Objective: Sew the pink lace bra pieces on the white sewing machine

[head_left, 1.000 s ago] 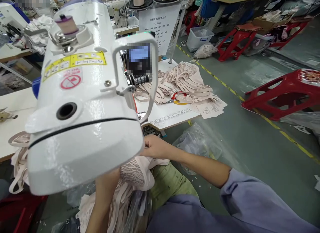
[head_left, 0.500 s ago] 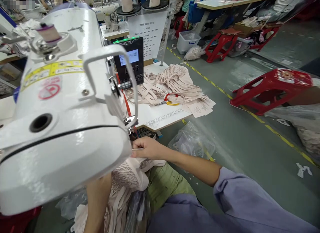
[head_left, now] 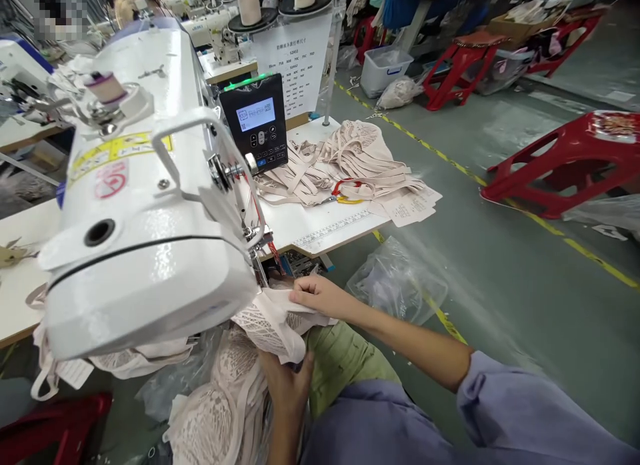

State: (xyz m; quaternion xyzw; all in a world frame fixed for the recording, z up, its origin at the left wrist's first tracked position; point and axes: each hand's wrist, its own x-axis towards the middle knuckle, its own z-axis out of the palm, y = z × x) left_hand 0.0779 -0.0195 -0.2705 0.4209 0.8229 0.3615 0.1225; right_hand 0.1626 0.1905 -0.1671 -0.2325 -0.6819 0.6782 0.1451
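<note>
Left of frame: a sewing machine (head_left: 150, 298) of glossy white enamel, its rounded head overhanging the work. Lower left of center: beige lace pieces (head_left: 200, 418), openwork, molded and crumpled. Center: the lace garment (head_left: 267, 328), a net-patterned piece with a smooth, pliant band, lies beneath the machine's front end. Below it, the left hand (head_left: 289, 385) cups a fold from underneath; its fingertips are hidden, so I cannot tell whether that grip is closed. Just right of center, the right hand (head_left: 320, 297) pinches the band's edge. The step appears to be positioning fabric at the machine; the next move would call for a flat, untwisted edge and clear fingers. Upper center to right: a smooth white counter (head_left: 285, 222) bearing limp beige straps (head_left: 360, 158); far right, a red plastic stool (head_left: 555, 175).
</note>
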